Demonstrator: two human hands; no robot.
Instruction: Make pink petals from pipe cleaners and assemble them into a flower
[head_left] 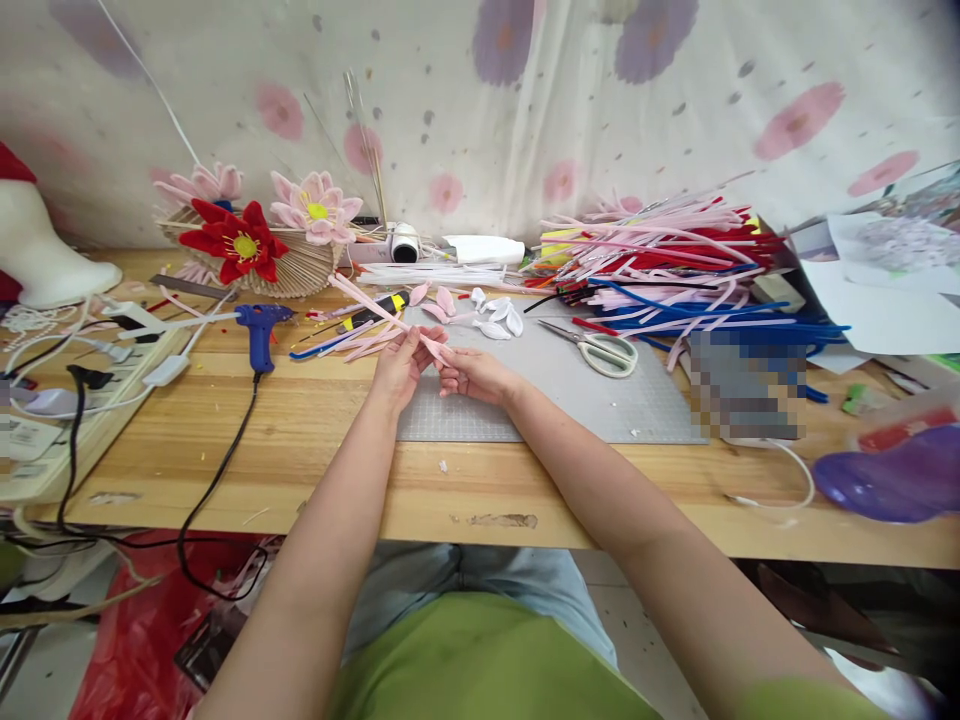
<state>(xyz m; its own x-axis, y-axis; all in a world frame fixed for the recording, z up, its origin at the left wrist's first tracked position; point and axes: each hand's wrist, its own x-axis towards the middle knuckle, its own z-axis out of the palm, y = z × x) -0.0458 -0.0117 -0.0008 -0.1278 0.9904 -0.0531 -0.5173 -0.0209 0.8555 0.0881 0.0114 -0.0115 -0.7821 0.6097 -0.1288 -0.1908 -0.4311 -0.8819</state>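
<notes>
Between my two hands, above the grey cutting mat (540, 415), are pink pipe cleaners (367, 300) whose long ends stick out to the upper left. My left hand (403, 368) pinches them with thumb and fingers. Close beside it, my right hand (477, 376) grips their near end, which looks bent into a petal shape; fingers hide part of it. Just beyond my hands lie pink petals (444, 301) and several white petals (495, 328). Scissors with pale green handles (607, 354) rest on the mat to the right.
A blue glue gun (260, 335) with a black cord stands left, near a power strip (75, 430). Finished flowers, one a red flower (234, 243), sit at back left. A pile of pipe cleaners (660, 250) fills the back right. A purple object (889, 475) lies far right.
</notes>
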